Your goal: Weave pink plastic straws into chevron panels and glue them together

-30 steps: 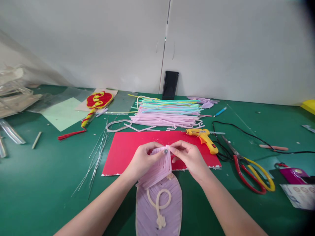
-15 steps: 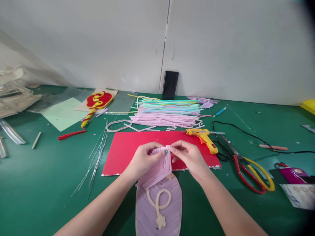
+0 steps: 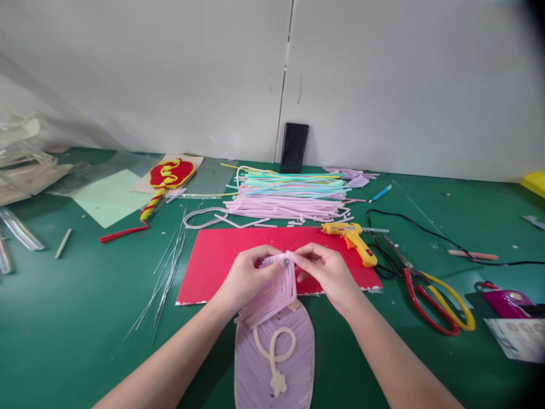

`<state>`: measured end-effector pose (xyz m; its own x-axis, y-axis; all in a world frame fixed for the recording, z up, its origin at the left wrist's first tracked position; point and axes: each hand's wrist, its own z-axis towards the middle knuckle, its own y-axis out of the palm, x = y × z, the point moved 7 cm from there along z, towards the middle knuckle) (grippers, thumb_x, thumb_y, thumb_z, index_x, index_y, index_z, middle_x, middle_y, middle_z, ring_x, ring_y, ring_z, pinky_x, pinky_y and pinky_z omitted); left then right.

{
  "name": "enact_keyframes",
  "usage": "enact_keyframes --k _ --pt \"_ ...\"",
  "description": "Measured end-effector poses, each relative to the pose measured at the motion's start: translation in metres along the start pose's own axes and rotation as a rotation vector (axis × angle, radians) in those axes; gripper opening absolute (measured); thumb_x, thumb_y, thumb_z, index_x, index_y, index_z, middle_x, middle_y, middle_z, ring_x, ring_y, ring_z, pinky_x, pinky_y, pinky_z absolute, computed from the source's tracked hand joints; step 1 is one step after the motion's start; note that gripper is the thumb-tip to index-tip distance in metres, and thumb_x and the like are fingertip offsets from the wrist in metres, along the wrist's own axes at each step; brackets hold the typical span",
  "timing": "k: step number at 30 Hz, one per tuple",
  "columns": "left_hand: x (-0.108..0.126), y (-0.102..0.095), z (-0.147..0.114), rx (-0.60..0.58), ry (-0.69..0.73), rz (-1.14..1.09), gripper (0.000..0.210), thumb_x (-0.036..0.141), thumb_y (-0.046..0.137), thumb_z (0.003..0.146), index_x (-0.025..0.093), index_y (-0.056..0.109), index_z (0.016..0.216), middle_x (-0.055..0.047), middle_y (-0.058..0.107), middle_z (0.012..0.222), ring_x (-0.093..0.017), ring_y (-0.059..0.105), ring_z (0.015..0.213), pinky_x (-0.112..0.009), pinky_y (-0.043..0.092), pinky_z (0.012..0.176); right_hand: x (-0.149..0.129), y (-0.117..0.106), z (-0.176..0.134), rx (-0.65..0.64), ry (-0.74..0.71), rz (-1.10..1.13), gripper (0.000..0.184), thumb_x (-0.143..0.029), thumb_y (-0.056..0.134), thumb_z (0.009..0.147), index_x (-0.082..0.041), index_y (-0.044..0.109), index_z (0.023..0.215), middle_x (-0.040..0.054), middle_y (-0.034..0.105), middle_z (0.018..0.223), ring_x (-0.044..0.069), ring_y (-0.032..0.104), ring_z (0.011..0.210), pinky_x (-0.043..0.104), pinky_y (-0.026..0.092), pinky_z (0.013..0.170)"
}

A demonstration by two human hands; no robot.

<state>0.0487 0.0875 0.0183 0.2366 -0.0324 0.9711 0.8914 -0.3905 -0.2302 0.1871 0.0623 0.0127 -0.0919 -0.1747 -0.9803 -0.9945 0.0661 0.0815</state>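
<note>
Clock: centred on the pink piece (image 3: 272, 292), with 12 at the white wall (image 3: 170, 79).
Left hand (image 3: 249, 275): closed on the piece, thumb flat across its upper face, fingers mostly hidden behind; small dark round spot (image 3: 286, 262) at the thumb tip, nature unclear.
Right hand (image 3: 326, 272): thumb and forefinger pinched together on the piece's 1 o'clock corner, remaining fingers loosely curled.
Pink piece: held between both hands, over the near edge of the red board (image 3: 217, 261); pale matt strips side by side in nested angular bends, ridged surface, uneven ends at 7 o'clock.
Lilac panel (image 3: 251, 378): 6 o'clock; rounded sides, slanting streaks, pale rim; far end overlapped by the piece, contact unclear. Cream cord (image 3: 293, 341) on it curls into a loop, with a flower shape (image 3: 278, 384) at its end.
Red board: flat smooth sheet on the green bench (image 3: 76, 318); near edge ragged, white.
Stem bundle (image 3: 289, 204): 12 o'clock; slim lengths, pink nearest, aqua and yellow beyond.
Glue gun (image 3: 351, 236): 2 o'clock; yellow plastic, lying on the board.
Scissors (image 3: 419, 276): 3 o'clock; metal blades, one red handle, one yellow.
Wires (image 3: 170, 275): 9 o'clock; thin, silvery, loosely splayed.
Fan (image 3: 183, 173): 10 o'clock; red oval, yellow edging, wound handle, red tassel.
</note>
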Motion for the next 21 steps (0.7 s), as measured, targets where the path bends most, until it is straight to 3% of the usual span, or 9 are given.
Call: enact_keyframes --k 16,21 --pt "0.0005 0.0006 -0.0001 -0.011 -0.002 0.004 0.026 0.039 0.057 0.075 0.016 0.066 0.079 -0.003 0.068 0.076 -0.017 0.060 0.073 -0.024 0.045 0.066 0.0002 0.0009 -0.0001 -0.003 0.001 -0.005 0.024 -0.039 0.072 0.063 -0.017 0.063 0.069 -0.0005 0.061 0.068 0.010 0.056 0.053 0.025 0.053 0.052" --pt "-0.0008 -0.0009 0.0001 0.005 -0.007 -0.009 0.024 0.038 0.058 0.074 0.016 0.066 0.078 -0.002 0.067 0.076 -0.016 0.059 0.072 -0.022 0.044 0.065 0.0021 -0.0010 0.0018 0.009 -0.019 0.051 0.024 -0.038 0.070 0.066 -0.017 0.063 0.075 0.0011 0.062 0.070 0.012 0.058 0.061 0.023 0.052 0.051"
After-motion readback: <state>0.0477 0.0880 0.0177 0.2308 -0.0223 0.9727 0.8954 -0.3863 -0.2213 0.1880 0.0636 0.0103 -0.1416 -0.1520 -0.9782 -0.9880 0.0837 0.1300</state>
